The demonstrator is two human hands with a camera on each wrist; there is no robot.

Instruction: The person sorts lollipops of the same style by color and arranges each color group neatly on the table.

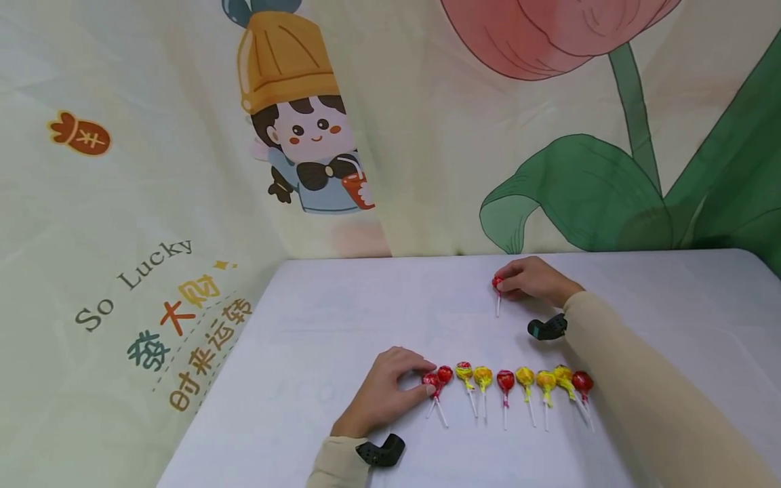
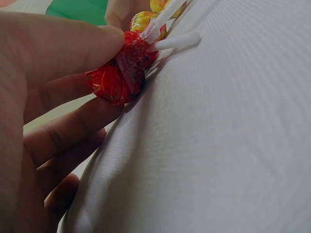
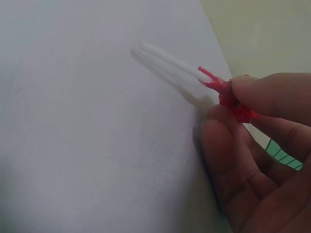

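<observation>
My right hand pinches a red-wrapped lollipop by its candy head near the table's far edge; its white stick points toward the near side. At the left end of a row of lollipops, my left hand holds another red lollipop between thumb and fingers. A second red lollipop lies right beside that one, their sticks crossing. Rightward along the row come a yellow-and-red lollipop, a yellow one, a red one, several more yellow ones and a red one at the end.
A white cloth covers the table. Behind it hangs a printed curtain with a cartoon child and a large flower. Each wrist wears a black camera band, and the right sleeve reaches across the table's right side.
</observation>
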